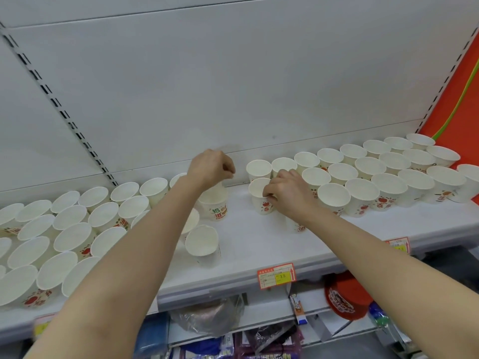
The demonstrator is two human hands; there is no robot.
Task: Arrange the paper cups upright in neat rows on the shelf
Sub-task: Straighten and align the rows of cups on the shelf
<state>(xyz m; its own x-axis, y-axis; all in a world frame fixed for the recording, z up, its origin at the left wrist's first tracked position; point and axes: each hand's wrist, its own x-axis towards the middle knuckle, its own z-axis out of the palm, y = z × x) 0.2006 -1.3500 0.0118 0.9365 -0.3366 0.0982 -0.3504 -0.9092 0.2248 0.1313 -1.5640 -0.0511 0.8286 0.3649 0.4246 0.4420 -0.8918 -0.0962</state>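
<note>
Right hand point(286, 193) pinches the rim of an upright cup point(260, 196), axis vertical; left hand point(211, 168), at its nine o'clock, grasps a cup stack point(215, 203) from above.

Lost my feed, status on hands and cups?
Left hand grips cup stack from above. Right hand pinches cup by rim. Loose cup sits in gap.

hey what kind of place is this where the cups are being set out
Most likely a small shop or supermarket aisle. The paper cups stand on a white retail shelf with slotted uprights behind, a price tag reading 3.8 is clipped to its front edge, and packaged goods fill the shelf below.
</note>
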